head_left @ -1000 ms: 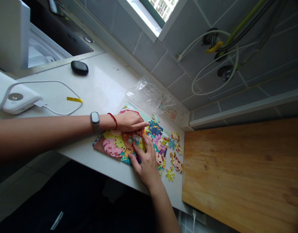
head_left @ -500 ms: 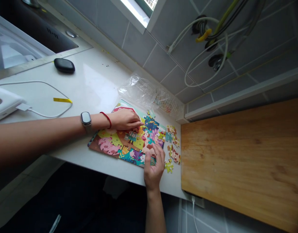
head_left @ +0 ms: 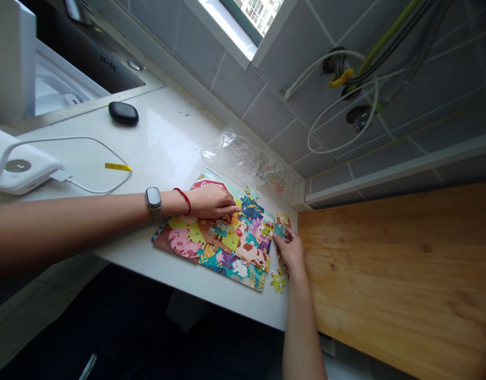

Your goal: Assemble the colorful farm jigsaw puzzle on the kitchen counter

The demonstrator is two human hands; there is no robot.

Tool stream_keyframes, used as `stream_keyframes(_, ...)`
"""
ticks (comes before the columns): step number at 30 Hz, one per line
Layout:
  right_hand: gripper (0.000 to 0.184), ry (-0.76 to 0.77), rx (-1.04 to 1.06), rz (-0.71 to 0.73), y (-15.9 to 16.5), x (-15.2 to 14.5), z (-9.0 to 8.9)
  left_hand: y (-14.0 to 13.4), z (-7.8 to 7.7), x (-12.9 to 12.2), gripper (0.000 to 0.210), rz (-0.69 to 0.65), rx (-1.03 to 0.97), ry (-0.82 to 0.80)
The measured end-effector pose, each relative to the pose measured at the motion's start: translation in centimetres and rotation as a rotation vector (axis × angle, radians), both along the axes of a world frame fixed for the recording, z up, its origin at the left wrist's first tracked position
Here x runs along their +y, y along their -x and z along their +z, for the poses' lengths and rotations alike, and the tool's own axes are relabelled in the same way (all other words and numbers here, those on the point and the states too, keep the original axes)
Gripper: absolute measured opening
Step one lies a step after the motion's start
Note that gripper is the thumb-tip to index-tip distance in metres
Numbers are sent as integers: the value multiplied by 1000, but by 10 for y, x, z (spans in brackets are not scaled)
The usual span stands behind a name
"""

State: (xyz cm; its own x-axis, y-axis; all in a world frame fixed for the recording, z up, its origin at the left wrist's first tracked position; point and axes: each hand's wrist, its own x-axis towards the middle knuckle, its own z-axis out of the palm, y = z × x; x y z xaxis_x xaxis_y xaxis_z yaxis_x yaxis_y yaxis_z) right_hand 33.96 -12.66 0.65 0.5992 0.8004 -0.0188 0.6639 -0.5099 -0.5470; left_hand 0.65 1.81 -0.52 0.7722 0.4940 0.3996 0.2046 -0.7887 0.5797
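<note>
Puzzle [head_left: 228,240] is best steadied by curled left hand [head_left: 213,201], loose pieces [head_left: 278,282] lifted singly by right hand [head_left: 292,250]; both grips are unclear.

Looks like a kitchen to me, probably a home's: white counter [head_left: 164,134] under the left hand [head_left: 216,201] and right hand [head_left: 291,249], sink [head_left: 92,55] and tap [head_left: 77,12] well off on the left hand's side, grey tiles [head_left: 241,87] beyond both, a window [head_left: 229,34] above with a building [head_left: 262,11] outside.

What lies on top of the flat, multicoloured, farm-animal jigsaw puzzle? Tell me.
The person's bare left hand lies over the jigsaw puzzle, whose printed pink pig shows. Whatever lies beneath that hand is covered and cannot be seen.
</note>
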Motion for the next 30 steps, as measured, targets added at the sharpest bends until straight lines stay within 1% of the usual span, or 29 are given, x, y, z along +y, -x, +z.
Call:
stream_keyframes(3,85,-34,27,-30,-2,0,-5,1,2,1,50,-83,48,-18)
stream_keyframes(5,79,-78,45,-34,-3,-1,-3,2,2,1,49,-72,54,-19)
stream_keyframes(7,67,-121,101,-28,-4,-1,3,2,1,1,47,-67,50,-24)
stream_keyframes(9,56,-160,176,-10,-1,2,14,1,0,1,45,-67,32,-29)
stream_keyframes(11,50,-205,254,20,10,8,28,1,0,1,44,-71,21,-28)
stream_keyframes(12,48,-251,304,19,19,12,34,1,0,1,44,-74,25,-27)
stream_keyframes(14,45,-317,468,57,43,24,43,2,0,1,42,-78,45,-27)
stream_keyframes(15,46,-310,582,115,57,31,45,2,1,1,41,-75,55,-26)
stream_keyframes(17,49,-272,775,221,85,45,43,2,1,1,36,-60,73,-21)
stream_keyframes(18,45,-266,852,243,97,51,40,3,2,1,33,-49,82,-17)
stream_keyframes(20,29,-312,981,216,114,60,31,3,3,0,30,-21,105,-14)
stream_keyframes(21,25,-320,1058,215,119,62,26,3,4,-1,29,-7,121,-19)
stream_keyframes(23,28,-280,1225,263,123,61,19,4,6,-2,29,17,156,-36)
stream_keyframes(25,33,-230,1356,333,123,57,16,4,8,-3,30,29,181,-46)
stream_keyframes(28,34,-221,1429,352,119,51,17,5,10,-4,32,23,181,-18)
stream_keyframes(30,26,-206,1417,331,118,49,17,6,11,-4,33,13,170,20)
